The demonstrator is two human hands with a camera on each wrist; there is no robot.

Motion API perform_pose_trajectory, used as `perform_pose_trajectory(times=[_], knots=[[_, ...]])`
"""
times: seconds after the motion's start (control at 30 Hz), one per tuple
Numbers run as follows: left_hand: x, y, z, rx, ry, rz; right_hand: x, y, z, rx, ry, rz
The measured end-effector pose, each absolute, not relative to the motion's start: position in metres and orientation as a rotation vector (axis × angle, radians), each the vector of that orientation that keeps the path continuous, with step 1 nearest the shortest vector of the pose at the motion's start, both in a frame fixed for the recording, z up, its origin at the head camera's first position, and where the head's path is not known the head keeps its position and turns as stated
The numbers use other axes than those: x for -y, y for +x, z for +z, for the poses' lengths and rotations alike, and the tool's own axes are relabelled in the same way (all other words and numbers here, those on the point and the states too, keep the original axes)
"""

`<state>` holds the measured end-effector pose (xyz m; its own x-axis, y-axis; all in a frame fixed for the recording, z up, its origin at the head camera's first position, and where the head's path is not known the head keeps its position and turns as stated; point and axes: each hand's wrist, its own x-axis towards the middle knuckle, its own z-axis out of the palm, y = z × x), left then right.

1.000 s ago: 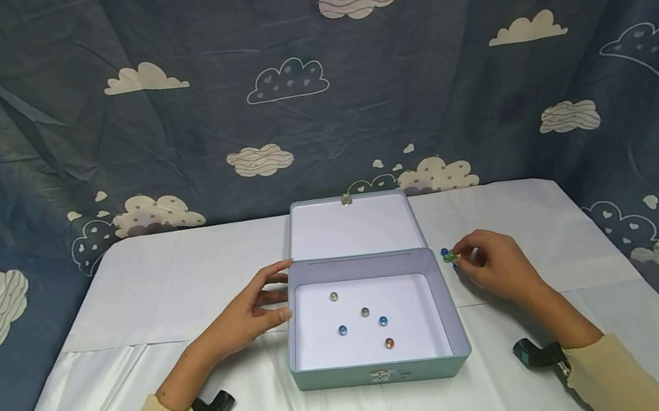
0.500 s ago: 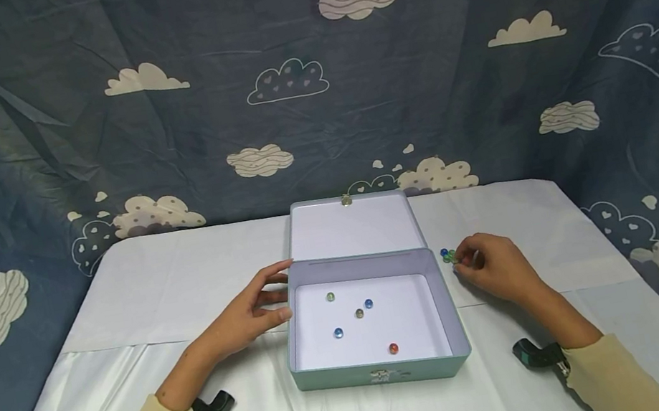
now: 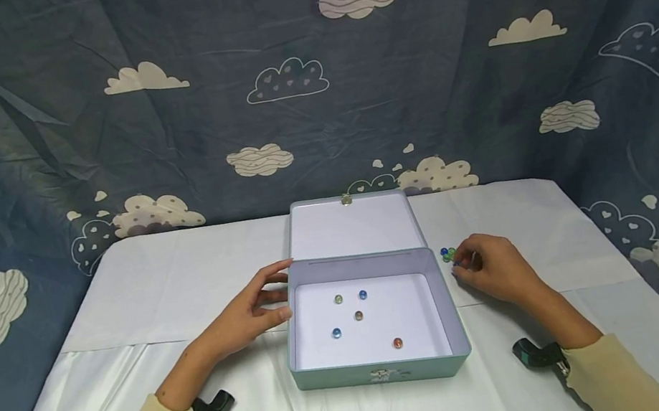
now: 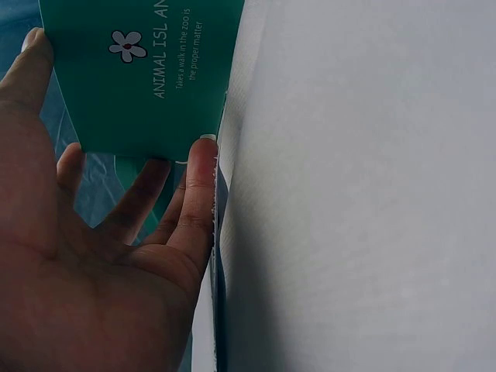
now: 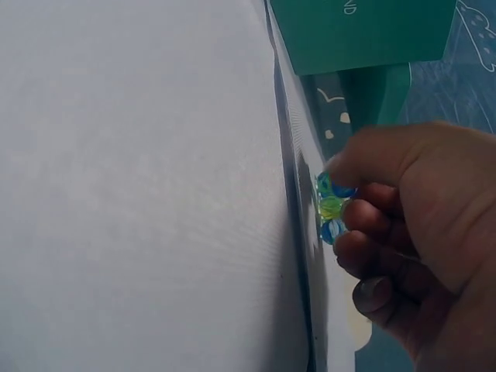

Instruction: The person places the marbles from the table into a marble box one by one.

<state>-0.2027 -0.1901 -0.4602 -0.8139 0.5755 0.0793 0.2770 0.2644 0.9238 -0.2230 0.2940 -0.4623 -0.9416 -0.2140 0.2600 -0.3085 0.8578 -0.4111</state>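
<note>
One open box (image 3: 332, 377) near the tabletop's (image 3: 220, 253) far edge, five marbles (image 3: 358, 315) inside, left hand (image 3: 249, 312) wide against it, right hand (image 3: 497, 268) narrow at four more marbles (image 5: 331, 208), hold unclear

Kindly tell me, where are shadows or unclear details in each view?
Head view: light looks fairly even, but the marbles in the box are too small for detail; left wrist: the left hand looks dim, and a shadow falls on the white cloth; right wrist: another shadow darkens the cloth, and the outer marbles by the right hand look blurred.
</note>
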Motion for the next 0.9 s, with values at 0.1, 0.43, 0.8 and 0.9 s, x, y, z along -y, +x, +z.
perform_pose_trajectory(times=[0.1,0.43,0.8,0.9], knots=[[0.190,-0.203,-0.460,-2.261,0.792,1.570,-0.294,-0.222,-0.461,2.801,0.425,0.685],[0.191,-0.202,-0.460,-2.266,0.793,1.563,-0.290,-0.218,-0.451,2.694,0.500,0.738],[0.191,-0.203,-0.460,-2.263,0.798,1.565,-0.282,-0.211,-0.437,2.622,0.542,0.834],[0.190,-0.203,-0.460,-2.261,0.799,1.567,-0.279,-0.209,-0.433,2.614,0.541,0.858]])
